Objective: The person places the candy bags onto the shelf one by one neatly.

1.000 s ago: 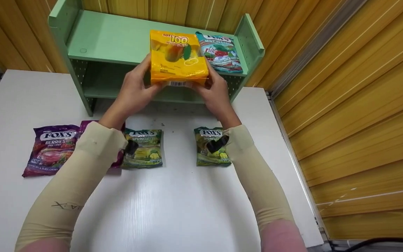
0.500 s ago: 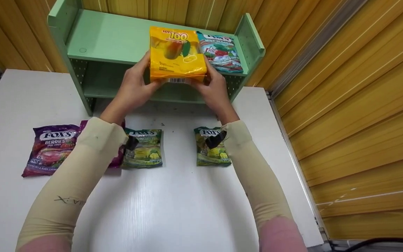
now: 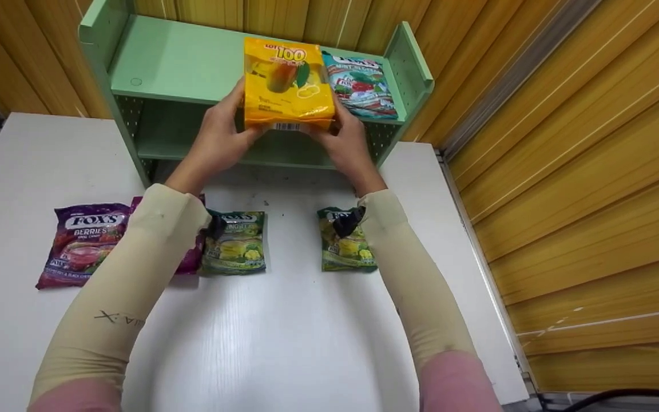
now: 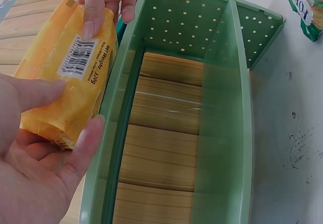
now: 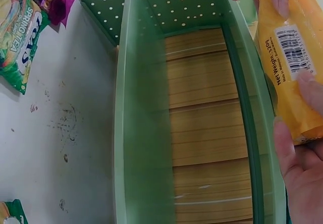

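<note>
A yellow bag of mango candy [image 3: 286, 86] is held between both hands over the top board of the green shelf [image 3: 175, 63]. My left hand [image 3: 218, 137] grips its left side, thumb near the bottom end. On the opposite side my right hand [image 3: 349, 140] grips it the same way. The left wrist view shows the barcode end of the candy bag [image 4: 75, 72] between the thumbs, beside the shelf's top edge. Just right of it, a teal mint candy bag [image 3: 361, 86] lies on the top board, partly covered by the yellow bag and right hand.
On the white table [image 3: 284, 320] lie a purple berry candy bag [image 3: 80, 240], a magenta bag [image 3: 192, 257] mostly behind the left sleeve, and two green candy bags, one left [image 3: 238, 246] and one right [image 3: 349, 246]. Raised side panels [image 3: 412, 74] bound the shelf top. Wood-patterned walls stand around.
Both hands have carried the yellow candy bag a little farther back over the shelf top and slightly left. The other bags have stayed where they were.
</note>
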The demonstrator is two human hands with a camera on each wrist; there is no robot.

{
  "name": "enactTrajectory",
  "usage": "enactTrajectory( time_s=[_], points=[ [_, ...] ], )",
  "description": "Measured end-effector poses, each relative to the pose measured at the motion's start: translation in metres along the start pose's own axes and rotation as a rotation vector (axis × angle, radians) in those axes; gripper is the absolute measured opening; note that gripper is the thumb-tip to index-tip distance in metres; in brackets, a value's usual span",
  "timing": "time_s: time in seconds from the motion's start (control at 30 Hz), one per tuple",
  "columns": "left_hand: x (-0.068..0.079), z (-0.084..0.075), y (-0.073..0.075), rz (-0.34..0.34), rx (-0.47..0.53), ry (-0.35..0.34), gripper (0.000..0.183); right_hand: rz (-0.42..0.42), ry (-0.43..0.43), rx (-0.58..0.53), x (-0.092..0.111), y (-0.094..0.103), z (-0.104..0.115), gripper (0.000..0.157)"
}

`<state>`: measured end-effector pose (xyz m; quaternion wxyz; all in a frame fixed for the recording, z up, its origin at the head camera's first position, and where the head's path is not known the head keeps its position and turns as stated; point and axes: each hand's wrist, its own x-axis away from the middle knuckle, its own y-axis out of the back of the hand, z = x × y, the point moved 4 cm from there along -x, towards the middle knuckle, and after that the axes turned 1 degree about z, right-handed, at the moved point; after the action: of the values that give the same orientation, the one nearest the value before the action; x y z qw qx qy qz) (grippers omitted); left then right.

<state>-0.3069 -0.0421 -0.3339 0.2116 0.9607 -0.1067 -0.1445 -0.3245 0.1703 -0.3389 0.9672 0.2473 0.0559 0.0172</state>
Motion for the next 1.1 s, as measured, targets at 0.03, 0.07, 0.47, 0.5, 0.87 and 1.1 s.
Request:
enactTrajectory(
  time_s=[0.03,0.07,0.47,0.5,0.87,1.1],
  points=[
    [-0.001,0.0,0.0,0.001,-0.001,0.002,0.078,0.004,-0.006,0.002,0.001,0.0,0.002,0.079],
    [-0.002,0.001,0.0,0.002,0.0,0.006,0.078,0.008,-0.012,-0.001,0.002,0.0,0.005,0.078],
    [-0.013,0.004,0.001,0.012,-0.034,0.004,0.076,0.032,-0.037,-0.02,-0.001,-0.001,0.014,0.073],
    [-0.014,0.004,0.001,0.01,-0.037,0.005,0.076,0.035,-0.032,-0.025,-0.002,-0.001,0.015,0.073],
    [-0.023,0.004,-0.002,0.023,-0.028,0.048,0.074,0.019,-0.071,-0.016,-0.019,0.001,0.002,0.074],
    [-0.029,0.004,-0.002,0.029,-0.018,0.063,0.073,0.018,-0.065,-0.018,-0.031,0.002,-0.006,0.075]
  ],
)
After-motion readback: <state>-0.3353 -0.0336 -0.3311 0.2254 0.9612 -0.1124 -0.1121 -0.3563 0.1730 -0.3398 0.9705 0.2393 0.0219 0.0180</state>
